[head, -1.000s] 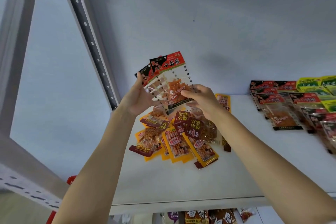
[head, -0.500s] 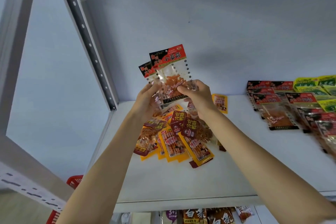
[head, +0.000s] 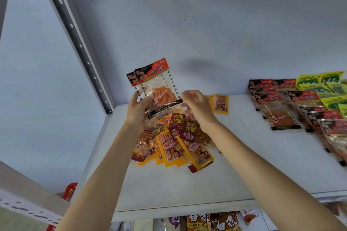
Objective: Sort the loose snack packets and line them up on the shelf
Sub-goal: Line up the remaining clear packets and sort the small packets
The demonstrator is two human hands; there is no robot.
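Note:
My left hand (head: pixel 138 108) grips a small stack of clear packets with red-and-black tops (head: pixel 156 84), held upright above the white shelf (head: pixel 244 165). My right hand (head: pixel 195 105) pinches the lower right edge of the same stack. Below my hands lies a loose pile of yellow and dark red snack packets (head: pixel 176 144). One yellow packet (head: pixel 220 103) lies apart behind my right hand. At the right of the shelf, red-and-black packets (head: pixel 277 103) and green packets (head: pixel 323 84) lie in rows.
A grey perforated upright (head: pixel 75 33) rises at the shelf's left rear corner. The pale back wall (head: pixel 206 24) closes the shelf behind. More packets (head: pixel 212 222) show on the level below, and a red basket (head: pixel 70 191) sits at lower left.
The stack of red-topped packets stays held in both hands. My right hand has slid toward the stack's lower right corner, and the view has shifted slightly.

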